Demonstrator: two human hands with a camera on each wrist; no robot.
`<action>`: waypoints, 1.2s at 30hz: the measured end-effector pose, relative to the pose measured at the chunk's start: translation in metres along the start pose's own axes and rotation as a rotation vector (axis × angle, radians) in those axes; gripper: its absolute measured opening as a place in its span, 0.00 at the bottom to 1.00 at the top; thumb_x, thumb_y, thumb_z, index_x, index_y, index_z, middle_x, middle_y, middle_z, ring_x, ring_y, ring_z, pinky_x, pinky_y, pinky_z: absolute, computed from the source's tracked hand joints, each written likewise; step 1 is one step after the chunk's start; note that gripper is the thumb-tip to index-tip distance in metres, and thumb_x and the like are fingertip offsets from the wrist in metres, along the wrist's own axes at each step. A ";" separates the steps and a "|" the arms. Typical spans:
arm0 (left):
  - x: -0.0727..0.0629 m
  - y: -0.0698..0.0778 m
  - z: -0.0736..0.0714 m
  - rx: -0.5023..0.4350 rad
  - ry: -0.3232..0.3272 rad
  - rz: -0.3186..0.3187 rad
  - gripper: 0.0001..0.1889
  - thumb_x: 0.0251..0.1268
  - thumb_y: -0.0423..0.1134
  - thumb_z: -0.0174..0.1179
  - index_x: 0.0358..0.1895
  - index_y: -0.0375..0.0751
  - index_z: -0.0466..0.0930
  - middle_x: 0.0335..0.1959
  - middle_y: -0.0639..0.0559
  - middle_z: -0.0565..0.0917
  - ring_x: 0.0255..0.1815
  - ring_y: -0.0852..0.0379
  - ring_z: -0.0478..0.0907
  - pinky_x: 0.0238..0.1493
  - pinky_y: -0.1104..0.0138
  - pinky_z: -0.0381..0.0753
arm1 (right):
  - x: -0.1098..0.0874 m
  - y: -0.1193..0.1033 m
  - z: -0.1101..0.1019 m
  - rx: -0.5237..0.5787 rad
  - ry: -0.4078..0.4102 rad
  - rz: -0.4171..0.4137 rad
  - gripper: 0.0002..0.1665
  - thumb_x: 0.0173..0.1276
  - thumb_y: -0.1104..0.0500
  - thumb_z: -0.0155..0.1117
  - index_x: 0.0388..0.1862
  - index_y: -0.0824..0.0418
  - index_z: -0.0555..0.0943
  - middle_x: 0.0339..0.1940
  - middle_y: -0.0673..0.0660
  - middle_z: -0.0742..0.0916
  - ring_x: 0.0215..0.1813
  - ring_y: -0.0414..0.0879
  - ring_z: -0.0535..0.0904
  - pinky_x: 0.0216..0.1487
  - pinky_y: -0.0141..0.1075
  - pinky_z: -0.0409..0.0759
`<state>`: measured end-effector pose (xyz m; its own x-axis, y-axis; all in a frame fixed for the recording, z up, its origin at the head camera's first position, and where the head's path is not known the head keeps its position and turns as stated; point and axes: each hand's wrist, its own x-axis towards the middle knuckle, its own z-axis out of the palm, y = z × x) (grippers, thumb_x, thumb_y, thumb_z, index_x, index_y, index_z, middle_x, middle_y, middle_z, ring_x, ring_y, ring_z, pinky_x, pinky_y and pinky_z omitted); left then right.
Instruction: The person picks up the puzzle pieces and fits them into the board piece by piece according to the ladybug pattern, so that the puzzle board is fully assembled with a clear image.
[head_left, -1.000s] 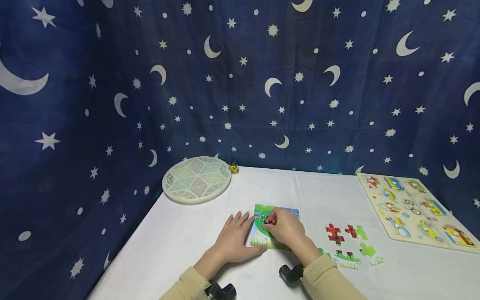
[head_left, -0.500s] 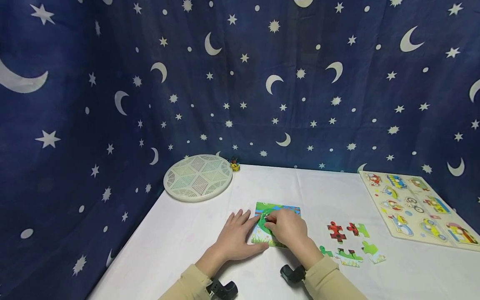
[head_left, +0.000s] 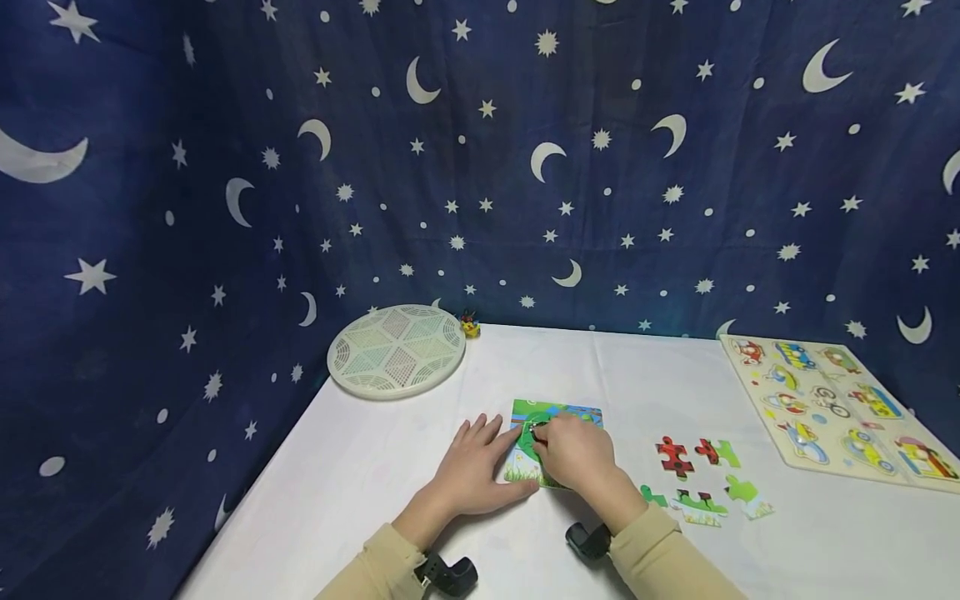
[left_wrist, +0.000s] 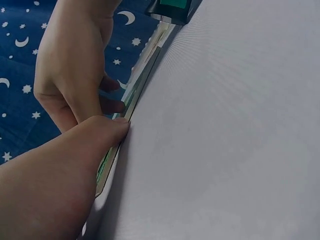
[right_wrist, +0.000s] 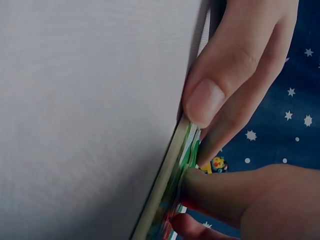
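Observation:
A square puzzle board, green and blue with printed grass along its front edge, lies on the white table. My left hand is spread flat at its left side, the index fingertip at the left edge and the thumb at the front edge. Over the board, my right hand pinches a small puzzle piece, dark with white marks, down at the green round area. Its fingers cover most of the piece. In the right wrist view, the right thumb is right at the board's surface, with red showing beside it.
Loose jigsaw pieces lie right of the board, among them a red one with black spots and a green one. A wooden vehicle peg board stands farther right. At the back left are a pale round patterned board and a small yellow figure.
My right fingers have shifted slightly on the board, and less of the dark piece shows between them. My left hand keeps its place at the board's edge. The head view has tilted a little.

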<state>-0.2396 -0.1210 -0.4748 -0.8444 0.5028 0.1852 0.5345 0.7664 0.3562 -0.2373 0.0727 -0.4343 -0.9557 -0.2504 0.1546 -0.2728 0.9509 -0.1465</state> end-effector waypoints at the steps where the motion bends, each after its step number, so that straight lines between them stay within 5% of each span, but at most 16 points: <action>1: 0.001 0.000 0.000 0.006 -0.001 0.000 0.45 0.62 0.73 0.57 0.78 0.52 0.68 0.77 0.40 0.66 0.80 0.37 0.55 0.78 0.44 0.50 | 0.000 0.000 -0.001 -0.013 -0.004 -0.009 0.12 0.69 0.51 0.73 0.50 0.46 0.91 0.36 0.53 0.85 0.36 0.53 0.84 0.27 0.49 0.83; 22: 0.003 0.002 0.000 0.140 -0.028 0.015 0.46 0.65 0.78 0.49 0.79 0.53 0.66 0.77 0.39 0.66 0.78 0.36 0.58 0.77 0.41 0.54 | -0.005 0.002 0.002 0.027 0.027 0.003 0.19 0.67 0.50 0.74 0.56 0.49 0.90 0.46 0.57 0.86 0.40 0.56 0.85 0.28 0.53 0.84; 30: 0.003 0.008 -0.003 0.193 -0.045 0.024 0.48 0.64 0.79 0.48 0.78 0.50 0.67 0.74 0.40 0.70 0.76 0.36 0.63 0.73 0.39 0.60 | -0.002 0.009 -0.003 0.127 -0.051 0.058 0.21 0.65 0.48 0.77 0.56 0.48 0.90 0.47 0.56 0.88 0.44 0.59 0.86 0.29 0.54 0.83; 36: 0.004 0.009 -0.005 0.228 -0.034 0.022 0.48 0.64 0.79 0.48 0.78 0.50 0.68 0.74 0.42 0.71 0.75 0.37 0.65 0.73 0.40 0.63 | 0.000 0.010 -0.006 0.038 -0.051 -0.006 0.20 0.65 0.48 0.76 0.56 0.48 0.90 0.47 0.57 0.88 0.45 0.57 0.86 0.30 0.53 0.83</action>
<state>-0.2379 -0.1140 -0.4662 -0.8326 0.5308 0.1582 0.5508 0.8235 0.1357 -0.2391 0.0834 -0.4300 -0.9581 -0.2662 0.1056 -0.2819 0.9419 -0.1828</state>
